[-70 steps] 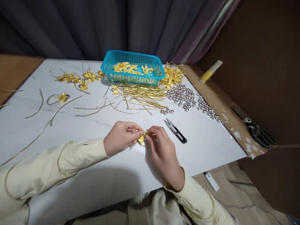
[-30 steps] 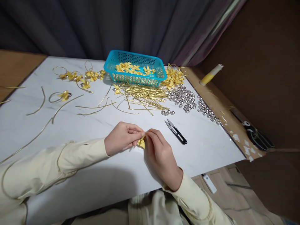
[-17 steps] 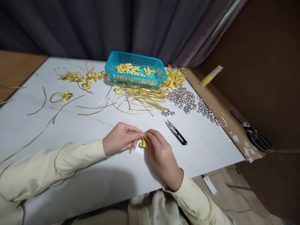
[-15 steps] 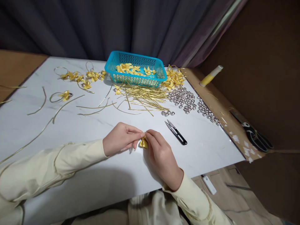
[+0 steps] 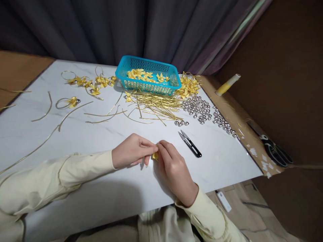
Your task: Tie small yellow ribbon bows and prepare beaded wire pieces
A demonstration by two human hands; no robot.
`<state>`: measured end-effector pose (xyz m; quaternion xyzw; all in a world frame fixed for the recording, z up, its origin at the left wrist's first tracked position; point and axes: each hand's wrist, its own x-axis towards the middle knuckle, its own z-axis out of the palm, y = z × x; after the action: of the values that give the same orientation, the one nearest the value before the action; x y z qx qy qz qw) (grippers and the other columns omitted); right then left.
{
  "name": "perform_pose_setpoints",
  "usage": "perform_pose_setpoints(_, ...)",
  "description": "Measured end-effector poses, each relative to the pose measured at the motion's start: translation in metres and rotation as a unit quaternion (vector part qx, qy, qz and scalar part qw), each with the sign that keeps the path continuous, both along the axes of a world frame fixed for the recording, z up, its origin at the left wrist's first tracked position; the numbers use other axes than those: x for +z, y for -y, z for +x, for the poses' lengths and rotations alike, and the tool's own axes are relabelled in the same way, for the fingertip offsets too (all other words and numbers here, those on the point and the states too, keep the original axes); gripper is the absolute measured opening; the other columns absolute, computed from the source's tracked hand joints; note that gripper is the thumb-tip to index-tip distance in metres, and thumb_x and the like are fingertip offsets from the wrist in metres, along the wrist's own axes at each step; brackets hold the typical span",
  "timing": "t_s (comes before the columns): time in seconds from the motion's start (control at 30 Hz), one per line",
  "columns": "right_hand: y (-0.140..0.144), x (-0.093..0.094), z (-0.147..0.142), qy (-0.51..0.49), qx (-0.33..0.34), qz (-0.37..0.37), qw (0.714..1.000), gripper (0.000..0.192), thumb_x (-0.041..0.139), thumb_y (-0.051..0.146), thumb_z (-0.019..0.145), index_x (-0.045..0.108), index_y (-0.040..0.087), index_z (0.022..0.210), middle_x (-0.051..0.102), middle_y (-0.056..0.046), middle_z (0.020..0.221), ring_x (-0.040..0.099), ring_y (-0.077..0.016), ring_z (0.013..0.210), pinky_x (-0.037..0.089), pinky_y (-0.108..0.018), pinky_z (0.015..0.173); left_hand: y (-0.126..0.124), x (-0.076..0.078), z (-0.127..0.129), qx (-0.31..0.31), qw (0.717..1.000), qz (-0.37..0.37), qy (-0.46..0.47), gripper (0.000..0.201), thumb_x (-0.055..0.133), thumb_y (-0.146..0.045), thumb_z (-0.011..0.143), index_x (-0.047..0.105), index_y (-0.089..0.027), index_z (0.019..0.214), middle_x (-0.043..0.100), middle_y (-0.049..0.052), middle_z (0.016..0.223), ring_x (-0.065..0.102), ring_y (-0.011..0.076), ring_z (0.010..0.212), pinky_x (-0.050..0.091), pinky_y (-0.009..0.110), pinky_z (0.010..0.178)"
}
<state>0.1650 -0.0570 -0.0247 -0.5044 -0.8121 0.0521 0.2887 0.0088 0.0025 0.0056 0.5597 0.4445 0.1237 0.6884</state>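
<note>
My left hand (image 5: 131,151) and my right hand (image 5: 174,168) meet fingertip to fingertip low over the white table (image 5: 75,141), both pinching a small yellow ribbon bow (image 5: 155,155). Only a sliver of the bow shows between the fingers. Black thread snips (image 5: 189,144) lie just right of my right hand. Farther back lies a heap of gold cord pieces (image 5: 153,104) and a spread of silver bells (image 5: 199,108).
A blue basket (image 5: 148,88) holding yellow bows stands at the back, with more bows (image 5: 188,85) to its right and finished looped bows (image 5: 88,83) to its left. Long gold cords (image 5: 63,117) lie at left. Black scissors (image 5: 274,149) and a yellow spool (image 5: 227,84) rest on the brown strip at right.
My hands have closed tighter around the bow, so less of it shows. They stay at the same spot on the table; the view shifted slightly.
</note>
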Motion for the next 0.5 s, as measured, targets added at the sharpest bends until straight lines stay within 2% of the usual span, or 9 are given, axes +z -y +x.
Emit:
perform_pose_setpoints(0.2,-0.0005,0.0018,0.0008,-0.036,0.017,-0.005,0.999,0.024,0.038,0.003,0.089,0.056,0.011,0.103,0.063,-0.016,0.097,0.062,-0.0223,0.087,0.056,-0.035,0.073,0.0015,-0.001,0.0019,0.027,0.999,-0.013,-0.028,0.025,0.05,-0.023,0.085,0.067,-0.008,0.078,0.048,-0.005,0.037,0.028,0.0031,0.028,0.019,0.015,0.03)
perform_pose_setpoints(0.4,-0.0043,0.0064,0.0051,-0.084,0.012,-0.015,0.996,0.02,0.041,0.004,0.089,0.055,0.013,0.101,0.063,-0.013,0.097,0.063,-0.0191,0.087,0.055,-0.031,0.077,-0.0002,0.0052,0.0031,0.024,0.999,-0.004,-0.046,0.026,0.051,-0.025,0.086,0.068,-0.008,0.079,0.046,-0.007,0.035,0.027,0.0027,0.028,0.019,0.014,0.031)
perform_pose_setpoints(0.5,-0.0043,0.0089,0.0089,-0.085,0.01,-0.02,0.996,0.024,0.041,0.003,0.089,0.054,0.011,0.107,0.062,-0.016,0.106,0.062,-0.0204,0.096,0.055,-0.033,0.083,-0.0001,0.0044,0.0028,0.022,0.999,0.003,-0.048,0.027,0.051,-0.027,0.086,0.066,-0.009,0.072,0.045,-0.007,0.035,0.027,0.0026,0.028,0.019,0.015,0.032)
